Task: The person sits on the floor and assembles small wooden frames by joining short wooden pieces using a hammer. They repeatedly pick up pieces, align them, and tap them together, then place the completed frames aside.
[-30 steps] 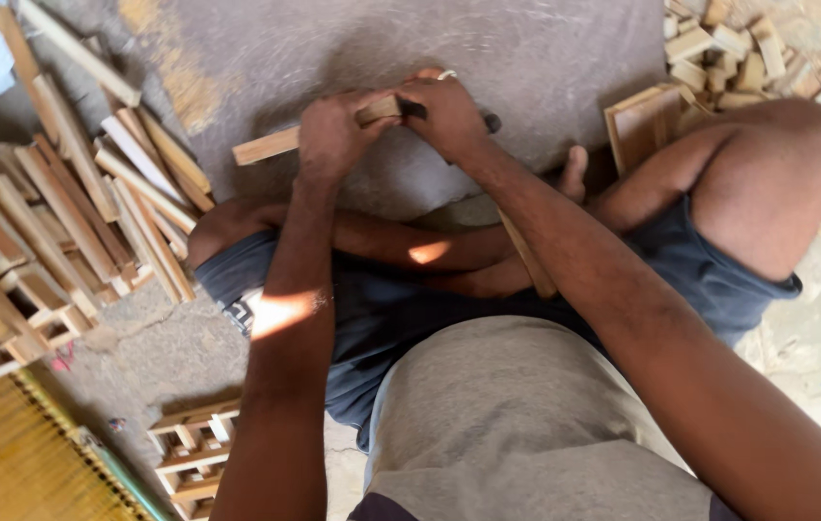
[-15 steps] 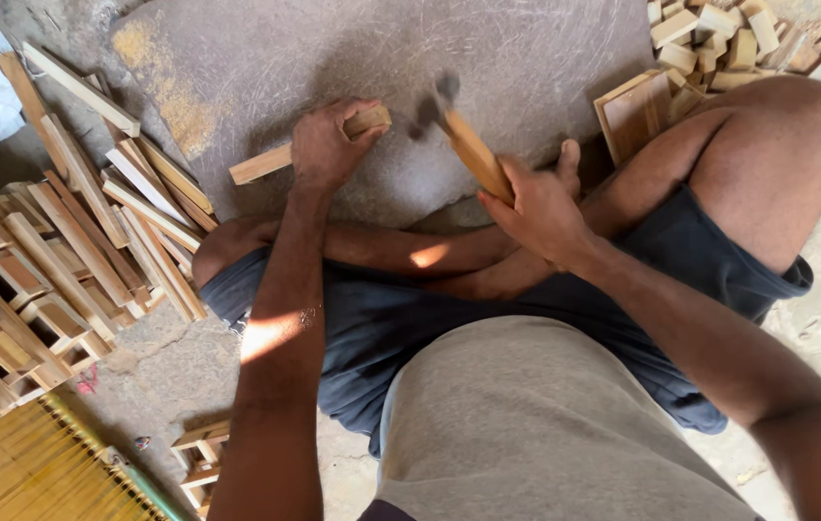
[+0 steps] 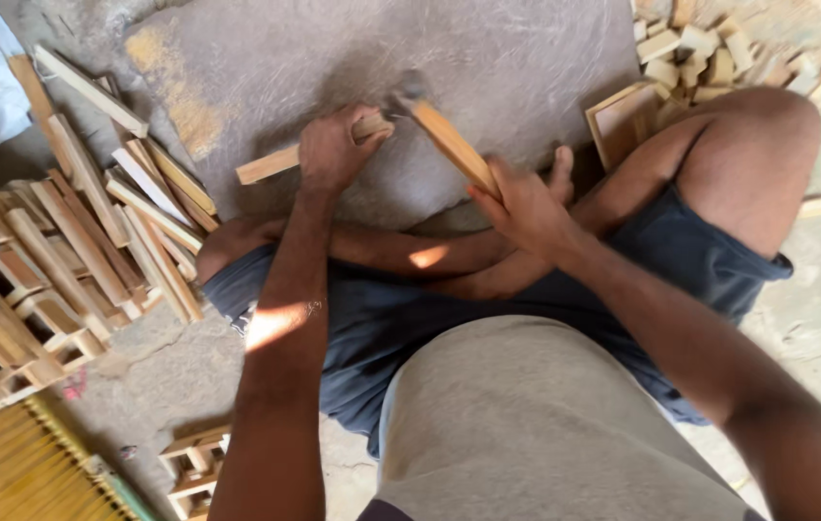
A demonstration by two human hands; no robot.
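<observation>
Seated cross-legged on the floor, one person, two bare hands in view.

Left hand (image 3: pixel 333 147): fingers wrapped down over one wooden strip (image 3: pixel 280 162), pinning it flat on the grey stone slab (image 3: pixel 488 58). Strip runs left to right, slightly tilted; left end sticks out past the hand, right end is under the hammer head.

Right hand (image 3: pixel 524 205): closed fist round the wooden handle of one hammer (image 3: pixel 435 125), gripping the lower end. Handle angles up-left; the dark metal head sits at or just above the right end of the strip. It's motion-blurred, so I can't tell if it's touching.

Counts around them:
- Loose wooden slats (image 3: pixel 131 207) to the left of the left knee: roughly ten, fanned out and overlapping, so the count is approximate.
- Assembled wooden frames (image 3: pixel 15 289) at far left: stacked in a pile, at least four, edges cut off by the picture.
- One more small frame assembly (image 3: pixel 196 463) at the bottom, beside the left arm.
- One shallow wooden tray (image 3: pixel 623 121) leaning just beyond the right knee.
- Heap of small wood offcut blocks (image 3: pixel 710 53) top right: more than a dozen, too jumbled to count.
- One yellow ribbed mat (image 3: pixel 15 473) in the bottom left corner.
</observation>
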